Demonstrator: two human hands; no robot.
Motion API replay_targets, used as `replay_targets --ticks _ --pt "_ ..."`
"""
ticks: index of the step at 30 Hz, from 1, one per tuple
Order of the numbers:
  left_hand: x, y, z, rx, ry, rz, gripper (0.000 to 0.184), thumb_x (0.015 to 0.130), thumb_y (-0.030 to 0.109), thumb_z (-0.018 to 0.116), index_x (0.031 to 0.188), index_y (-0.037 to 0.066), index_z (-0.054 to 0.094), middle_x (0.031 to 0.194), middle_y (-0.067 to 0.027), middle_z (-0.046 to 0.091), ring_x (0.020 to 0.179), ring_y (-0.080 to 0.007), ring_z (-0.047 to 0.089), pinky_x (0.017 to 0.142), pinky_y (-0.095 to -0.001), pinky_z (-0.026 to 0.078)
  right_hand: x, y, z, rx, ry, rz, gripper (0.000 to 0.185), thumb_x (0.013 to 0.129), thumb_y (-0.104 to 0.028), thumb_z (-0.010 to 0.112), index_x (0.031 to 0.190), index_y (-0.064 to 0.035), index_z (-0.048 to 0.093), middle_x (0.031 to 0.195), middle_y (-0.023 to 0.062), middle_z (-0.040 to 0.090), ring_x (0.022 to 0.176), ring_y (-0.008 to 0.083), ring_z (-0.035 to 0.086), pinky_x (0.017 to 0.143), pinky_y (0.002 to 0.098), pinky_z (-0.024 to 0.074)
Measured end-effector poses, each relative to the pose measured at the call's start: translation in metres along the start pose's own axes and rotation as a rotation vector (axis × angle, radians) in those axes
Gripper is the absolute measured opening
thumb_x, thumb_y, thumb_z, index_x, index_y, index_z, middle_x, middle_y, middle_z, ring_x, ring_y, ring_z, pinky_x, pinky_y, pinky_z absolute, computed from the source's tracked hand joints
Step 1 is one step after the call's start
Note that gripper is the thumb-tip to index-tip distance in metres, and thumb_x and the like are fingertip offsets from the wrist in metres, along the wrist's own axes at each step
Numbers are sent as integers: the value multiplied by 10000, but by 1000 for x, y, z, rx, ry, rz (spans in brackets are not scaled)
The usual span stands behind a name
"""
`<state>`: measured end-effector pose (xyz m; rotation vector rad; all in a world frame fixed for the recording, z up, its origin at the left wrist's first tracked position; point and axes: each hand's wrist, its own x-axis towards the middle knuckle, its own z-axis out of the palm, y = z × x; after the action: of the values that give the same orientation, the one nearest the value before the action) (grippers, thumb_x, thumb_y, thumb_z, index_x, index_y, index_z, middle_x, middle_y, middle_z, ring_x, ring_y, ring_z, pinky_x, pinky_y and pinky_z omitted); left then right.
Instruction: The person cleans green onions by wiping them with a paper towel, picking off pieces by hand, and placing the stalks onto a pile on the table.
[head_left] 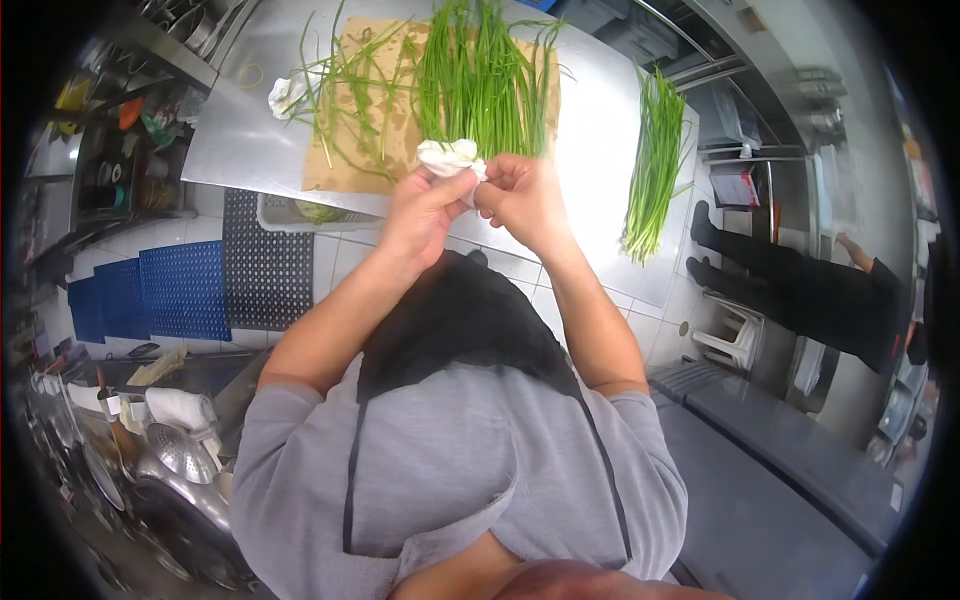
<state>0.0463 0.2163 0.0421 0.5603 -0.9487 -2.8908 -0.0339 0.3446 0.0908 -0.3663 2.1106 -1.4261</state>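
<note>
A crumpled white paper towel (450, 157) is pinched between my hands, just over the near edge of the brown paper sheet (345, 165). My left hand (425, 212) grips it from the left, thumb on top. The fingers of my right hand (525, 200) are closed on its right side. Long green chives (480, 90) lie in a thick row on the paper, right behind my hands. Looser, scattered chive stalks (370, 80) spread over the damp left part of the sheet.
On the steel table (600, 140) a separate chive bunch (655, 165) lies at the right. Another white crumpled piece (290, 97) sits at the left. Below the table edge stands a grey bin (285, 213) with something green. A person in dark clothes (810, 290) stands at the right.
</note>
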Motion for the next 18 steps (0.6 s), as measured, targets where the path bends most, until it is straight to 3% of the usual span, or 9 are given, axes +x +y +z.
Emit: replay_targets --ticks 11,18 --pt "22 -1 12 -144 47 29 286 876 43 669 1142 2 572 1049 -115 659 944 -212 650 843 -352 527 -30 -8 -24 53 -32 126 133 781 -64 688 868 35 665 663 64 655 556 95 603 477 240 483" --pt "32 15 15 -127 64 77 277 906 50 638 1164 -11 557 1049 -121 651 973 -225 650 871 -346 547 -42 -12 -52 52 -49 85 125 808 -25 688 910 44 671 714 65 667 579 96 600 514 228 486"
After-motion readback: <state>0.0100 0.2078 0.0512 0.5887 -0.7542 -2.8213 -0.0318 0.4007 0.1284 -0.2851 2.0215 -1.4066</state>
